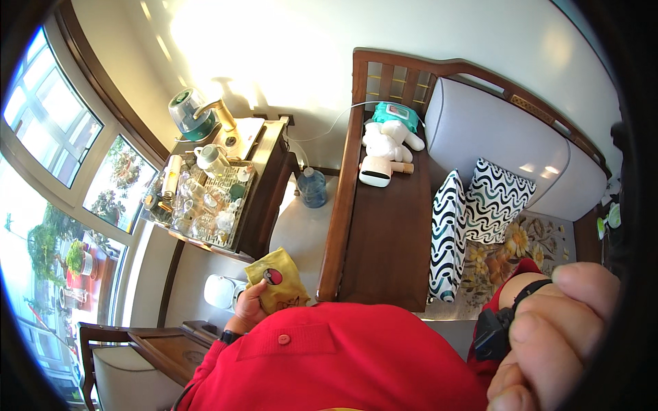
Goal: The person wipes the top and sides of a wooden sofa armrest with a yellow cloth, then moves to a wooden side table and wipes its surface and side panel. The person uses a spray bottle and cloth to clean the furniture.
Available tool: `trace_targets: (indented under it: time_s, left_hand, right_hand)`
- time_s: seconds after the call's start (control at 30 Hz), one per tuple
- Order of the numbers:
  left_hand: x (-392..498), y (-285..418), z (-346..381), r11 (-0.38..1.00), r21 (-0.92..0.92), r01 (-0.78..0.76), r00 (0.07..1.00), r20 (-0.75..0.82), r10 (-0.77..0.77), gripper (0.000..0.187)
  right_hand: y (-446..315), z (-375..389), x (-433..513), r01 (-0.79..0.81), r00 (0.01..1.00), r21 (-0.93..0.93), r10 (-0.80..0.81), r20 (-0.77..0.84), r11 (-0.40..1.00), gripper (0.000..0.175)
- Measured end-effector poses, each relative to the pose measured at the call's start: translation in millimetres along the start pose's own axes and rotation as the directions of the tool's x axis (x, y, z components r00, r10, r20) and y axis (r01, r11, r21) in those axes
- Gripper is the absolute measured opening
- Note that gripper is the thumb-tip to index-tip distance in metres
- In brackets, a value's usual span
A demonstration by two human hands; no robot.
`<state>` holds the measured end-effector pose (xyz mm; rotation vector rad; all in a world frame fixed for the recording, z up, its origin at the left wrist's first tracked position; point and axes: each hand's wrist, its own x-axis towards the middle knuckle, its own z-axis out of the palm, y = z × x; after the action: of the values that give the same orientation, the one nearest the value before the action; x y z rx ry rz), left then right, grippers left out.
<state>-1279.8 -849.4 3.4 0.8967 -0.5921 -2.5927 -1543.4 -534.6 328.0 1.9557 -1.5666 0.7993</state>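
Observation:
My left hand (250, 306), with a dark band at its wrist, holds a folded yellow cloth (282, 287) at the lower middle. The cloth bears a red and white ball print, and my thumb lies on top of it. My right hand (555, 329) is raised very near the camera at the lower right, its fingers bent. A small black device (493, 334) on a strap sits at its wrist. Whether the fingers hold anything is hidden. My red sleeves and red top fill the lower middle.
A wooden sofa (385, 231) bears patterned cushions (499, 200), a white plush toy (388, 141), a hand-held appliance (375, 171) and a teal wipes pack (396, 115). Left stands a side table (267, 154) with a tray of glassware (200, 205). A water jug (311, 187) stands between them; a wooden chair (123, 380) is lower left.

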Motion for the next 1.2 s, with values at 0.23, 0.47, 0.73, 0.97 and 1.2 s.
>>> trace_targets:
  time_s: [0.23, 0.47, 0.73, 0.97, 1.2]
  left_hand:
    - [0.1, 0.6, -5.5, 1.0, -0.021, -0.003, 1.0, -0.003, 0.003, 0.049]
    - [0.1, 2.3, -10.8, 0.998, -0.047, 0.05, 0.998, 0.044, -0.048, 0.048]
    - [-2.0, -1.4, -7.2, 1.0, 0.018, 0.012, 0.999, 0.037, -0.013, 0.047]
    - [-8.2, 0.0, -5.3, 1.0, 0.007, -0.01, 1.0, -0.023, 0.01, 0.046]
    - [-1.0, -2.7, -26.2, 0.999, -0.002, -0.044, 0.996, -0.076, 0.044, 0.046]
  right_hand:
    - [4.2, -9.8, -4.6, 0.058, 0.993, -0.021, -0.059, -0.103, 0.998, 0.014]
    - [2.9, 6.6, -8.1, -0.089, 0.996, -0.083, 0.087, -0.025, 0.993, 0.015]
    - [-8.0, 9.5, -13.9, -0.094, 0.994, -0.053, 0.097, 0.054, 0.994, 0.016]
    - [2.6, 10.9, -9.7, -0.033, 0.999, -0.022, 0.032, -0.004, 0.999, 0.016]
    - [13.0, 6.6, -6.8, 0.091, 0.99, 0.014, -0.089, -0.11, 0.996, 0.017]
